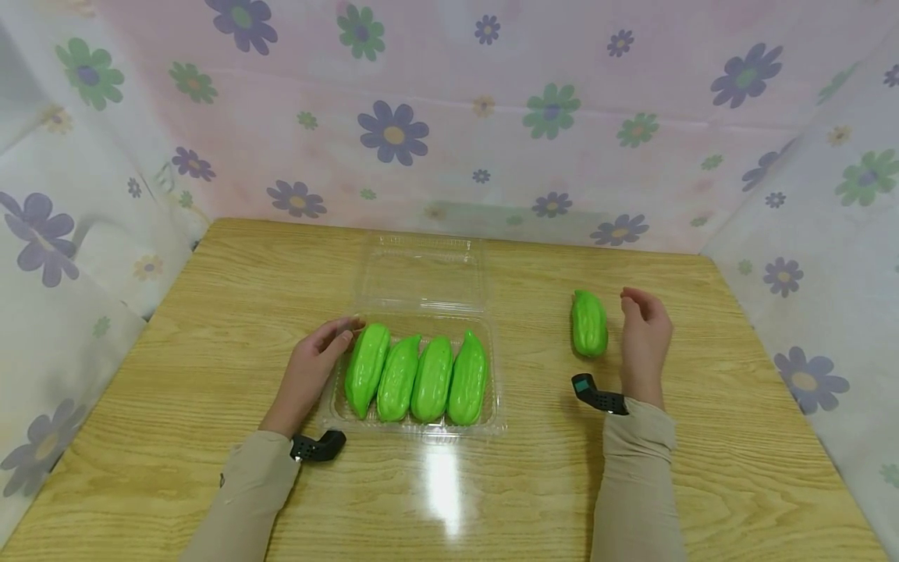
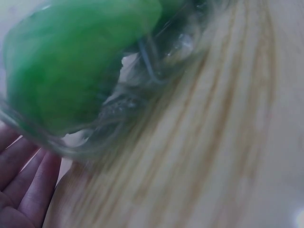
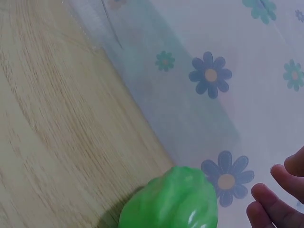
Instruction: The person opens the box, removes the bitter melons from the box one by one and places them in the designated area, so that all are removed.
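Note:
A clear plastic clamshell box (image 1: 499, 375) lies with its lid folded back. Several glossy green ribbed gourd-like pieces (image 1: 431, 378) fill it in a row, all lengthwise. At the box's left rim rests my left hand (image 1: 309, 371), thumb and fingertips close to the leftmost piece. The left wrist view shows relaxed fingers (image 2: 28, 183) just outside the rim, below a blurred green piece (image 2: 71, 61). One more green gourd-like piece (image 1: 588, 324) lies alone on the right. Just right of it, my right hand (image 1: 644, 332) holds nothing, its fingers loosely bent, apart from the piece (image 3: 171, 202).
The open lid (image 1: 421, 273) lies flat behind the box, toward the table's back edge. A wooden table (image 1: 534, 484) carries everything. Flower-printed cloth (image 1: 449, 117) hangs behind it and along both sides. Each wrist wears a black camera band (image 1: 319, 446).

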Demonstrator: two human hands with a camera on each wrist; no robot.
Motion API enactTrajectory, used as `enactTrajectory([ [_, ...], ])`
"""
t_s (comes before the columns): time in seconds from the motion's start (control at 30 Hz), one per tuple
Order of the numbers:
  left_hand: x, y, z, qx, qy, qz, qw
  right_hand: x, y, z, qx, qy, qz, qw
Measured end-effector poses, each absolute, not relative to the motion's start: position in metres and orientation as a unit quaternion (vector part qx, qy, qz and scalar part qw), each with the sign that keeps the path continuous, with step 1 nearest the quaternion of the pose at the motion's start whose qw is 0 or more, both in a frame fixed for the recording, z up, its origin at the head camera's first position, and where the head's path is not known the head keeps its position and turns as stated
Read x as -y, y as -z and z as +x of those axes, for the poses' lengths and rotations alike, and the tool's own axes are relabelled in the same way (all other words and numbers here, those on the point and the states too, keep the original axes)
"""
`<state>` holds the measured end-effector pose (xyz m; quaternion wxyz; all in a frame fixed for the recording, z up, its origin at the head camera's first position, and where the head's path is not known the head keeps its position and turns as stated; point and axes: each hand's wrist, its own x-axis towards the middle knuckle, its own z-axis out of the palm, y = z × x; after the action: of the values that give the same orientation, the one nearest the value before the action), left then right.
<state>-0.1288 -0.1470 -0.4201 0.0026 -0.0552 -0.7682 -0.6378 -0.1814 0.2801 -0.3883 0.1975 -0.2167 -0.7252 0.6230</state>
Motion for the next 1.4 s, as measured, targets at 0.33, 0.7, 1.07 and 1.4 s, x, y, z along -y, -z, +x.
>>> enactTrajectory([
  [0.33, 0.146, 0.421, -0.129, 0.766, 0.642, -0.049, 0.002, -0.260, 0.379, -0.183, 0.767, -0.591, -0.182, 0.175],
  [0.7, 0.147, 0.422, -0.131, 0.757, 0.652, -0.045, 0.007, -0.239, 0.366, -0.180, 0.787, -0.599, -0.078, 0.124],
  [1.07, 0.154, 0.445, -0.140, 0.750, 0.659, -0.050, 0.018, -0.216, 0.354, -0.172, 0.803, -0.593, 0.022, 0.055],
  [1.4, 0.153, 0.445, -0.140, 0.744, 0.667, -0.043, 0.029, -0.200, 0.349, -0.169, 0.821, -0.567, 0.071, -0.022],
])
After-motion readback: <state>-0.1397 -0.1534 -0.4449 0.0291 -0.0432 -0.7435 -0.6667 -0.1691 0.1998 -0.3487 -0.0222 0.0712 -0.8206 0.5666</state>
